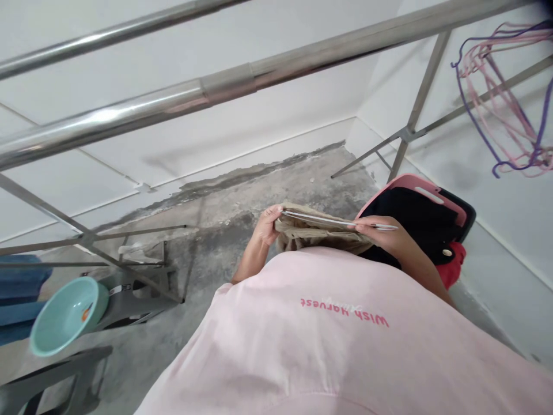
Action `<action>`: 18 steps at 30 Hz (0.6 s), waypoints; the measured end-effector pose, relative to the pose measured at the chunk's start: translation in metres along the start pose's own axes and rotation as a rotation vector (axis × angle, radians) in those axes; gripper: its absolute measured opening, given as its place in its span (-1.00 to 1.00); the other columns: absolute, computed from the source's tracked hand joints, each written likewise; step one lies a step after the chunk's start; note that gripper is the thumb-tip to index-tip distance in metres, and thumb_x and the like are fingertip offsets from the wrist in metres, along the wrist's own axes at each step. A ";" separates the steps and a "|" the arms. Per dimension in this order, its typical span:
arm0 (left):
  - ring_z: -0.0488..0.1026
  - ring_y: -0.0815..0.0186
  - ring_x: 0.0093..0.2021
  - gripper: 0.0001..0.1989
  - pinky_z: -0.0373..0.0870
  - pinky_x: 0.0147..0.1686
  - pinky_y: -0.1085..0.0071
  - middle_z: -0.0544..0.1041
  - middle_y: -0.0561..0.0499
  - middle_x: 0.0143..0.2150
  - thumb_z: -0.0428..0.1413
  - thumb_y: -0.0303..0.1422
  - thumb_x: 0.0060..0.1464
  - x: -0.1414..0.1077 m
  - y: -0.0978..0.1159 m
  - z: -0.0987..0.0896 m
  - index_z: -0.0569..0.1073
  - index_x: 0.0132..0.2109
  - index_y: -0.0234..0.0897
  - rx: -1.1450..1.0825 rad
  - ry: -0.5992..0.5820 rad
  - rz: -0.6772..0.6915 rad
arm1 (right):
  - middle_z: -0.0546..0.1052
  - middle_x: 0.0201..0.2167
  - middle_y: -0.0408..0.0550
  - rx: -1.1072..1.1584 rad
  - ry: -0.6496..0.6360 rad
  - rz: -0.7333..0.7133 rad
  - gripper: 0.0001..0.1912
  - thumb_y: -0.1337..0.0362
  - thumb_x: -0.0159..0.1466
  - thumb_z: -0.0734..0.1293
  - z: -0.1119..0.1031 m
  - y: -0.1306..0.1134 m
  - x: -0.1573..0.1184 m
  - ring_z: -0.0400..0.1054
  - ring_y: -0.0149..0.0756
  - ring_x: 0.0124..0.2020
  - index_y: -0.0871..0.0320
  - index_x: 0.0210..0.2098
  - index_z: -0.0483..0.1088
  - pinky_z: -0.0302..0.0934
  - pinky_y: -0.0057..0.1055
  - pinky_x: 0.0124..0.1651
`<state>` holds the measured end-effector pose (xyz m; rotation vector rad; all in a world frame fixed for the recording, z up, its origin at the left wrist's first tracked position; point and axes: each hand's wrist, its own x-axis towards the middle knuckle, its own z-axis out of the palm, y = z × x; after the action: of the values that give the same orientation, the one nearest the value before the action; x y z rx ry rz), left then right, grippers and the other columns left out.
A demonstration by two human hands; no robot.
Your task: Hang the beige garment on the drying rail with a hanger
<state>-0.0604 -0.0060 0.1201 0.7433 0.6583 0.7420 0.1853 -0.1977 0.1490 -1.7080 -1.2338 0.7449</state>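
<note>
While the camera looks down past a pink shirt (pixel 345 340), a long shiny metal rail (pixel 224 86) runs across the top of the view, with white walls behind it. Under it lies the gray concrete floor (pixel 276 190), rough and dark along the wall. On the right sits a pink basket (pixel 415 187) holding dark clothes, with something red just beside it. Up in the right corner, pink and purple hangers (pixel 510 98) hang in a bunch from a thinner bar. At the lower left, a teal bowl (pixel 67 314) rests tilted on a gray stool. In the middle, close to the shirt, both hands hold a folded tan cloth (pixel 319 233) above the floor, next to the basket. The left hand (pixel 268 226) is curled tight around the cloth's left edge. The right hand (pixel 380 230) grips the right side, and a thin silver hanger (pixel 337 221) lies across the top of the cloth, under its fingers.
</note>
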 end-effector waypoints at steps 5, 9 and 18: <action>0.39 0.45 -0.52 -0.69 0.28 -0.45 0.53 0.53 0.10 -0.50 0.42 -0.33 -0.33 0.000 -0.004 -0.003 0.51 -0.42 -0.34 0.142 0.066 0.199 | 0.65 -0.26 -0.02 -0.022 -0.015 0.000 -0.66 -0.03 0.16 0.39 0.003 -0.002 0.006 0.54 -0.12 -0.17 0.08 -0.32 0.65 0.39 -0.28 -0.04; 0.31 0.48 -0.55 -0.69 0.20 -0.48 0.54 0.47 0.12 -0.54 0.42 -0.27 -0.32 0.001 -0.003 -0.008 0.50 -0.47 -0.33 0.230 0.142 0.277 | 0.65 -0.26 -0.02 -0.040 -0.055 -0.001 -0.64 -0.04 0.16 0.39 0.004 -0.003 0.011 0.54 -0.12 -0.19 0.09 -0.31 0.65 0.39 -0.27 -0.08; 0.29 0.46 -0.47 -0.78 0.20 -0.41 0.54 0.46 0.10 -0.50 0.36 -0.25 -0.12 0.005 0.011 -0.008 0.56 -0.43 -0.30 0.478 0.232 0.569 | 0.65 -0.25 -0.02 -0.069 -0.076 0.024 -0.68 -0.02 0.18 0.37 -0.001 -0.016 0.011 0.54 -0.08 -0.17 0.05 -0.32 0.65 0.40 -0.20 -0.08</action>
<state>-0.0674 0.0062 0.1230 1.3268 0.8601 1.2233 0.1828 -0.1852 0.1640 -1.7669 -1.3067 0.7967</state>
